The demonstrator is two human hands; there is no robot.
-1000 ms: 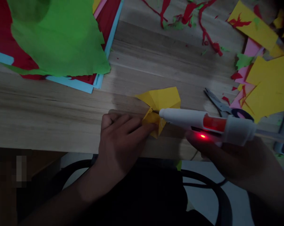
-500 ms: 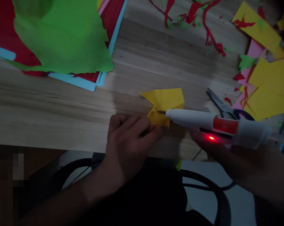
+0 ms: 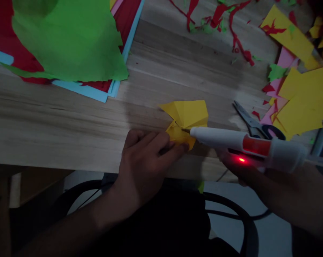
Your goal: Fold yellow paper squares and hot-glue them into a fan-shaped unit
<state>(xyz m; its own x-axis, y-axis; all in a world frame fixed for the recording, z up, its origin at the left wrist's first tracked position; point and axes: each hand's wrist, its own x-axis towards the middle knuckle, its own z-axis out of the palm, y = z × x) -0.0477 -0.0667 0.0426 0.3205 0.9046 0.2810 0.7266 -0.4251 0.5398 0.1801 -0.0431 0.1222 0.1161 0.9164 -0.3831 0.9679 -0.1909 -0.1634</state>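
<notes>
A folded piece of yellow paper [image 3: 191, 113] rests near the table's front edge, its upper part spread out and its lower part folded up. My left hand [image 3: 148, 160] is closed on the paper's lower edge, pinching it between thumb and fingers. From the right, a white glue gun [image 3: 217, 137] with an orange window and a glowing red light points its dark nozzle at the paper's middle fold. My right hand [image 3: 279, 189] grips the gun from below; most of its fingers are hidden. A clear glue stick [image 3: 319, 160] sticks out of the gun's back.
Scissors [image 3: 254, 123] lie just beyond the gun. Yellow sheets [image 3: 303, 107] and pink scraps are heaped at the right. A stack topped with green paper [image 3: 70, 43] covers the upper left. Torn red strips [image 3: 238, 39] litter the back. A dark chair arm [image 3: 242, 210] curves below the table.
The nozzle has moved slightly right and down along the paper's fold. My left hand and the yellow paper have shifted a little to the right in view.
</notes>
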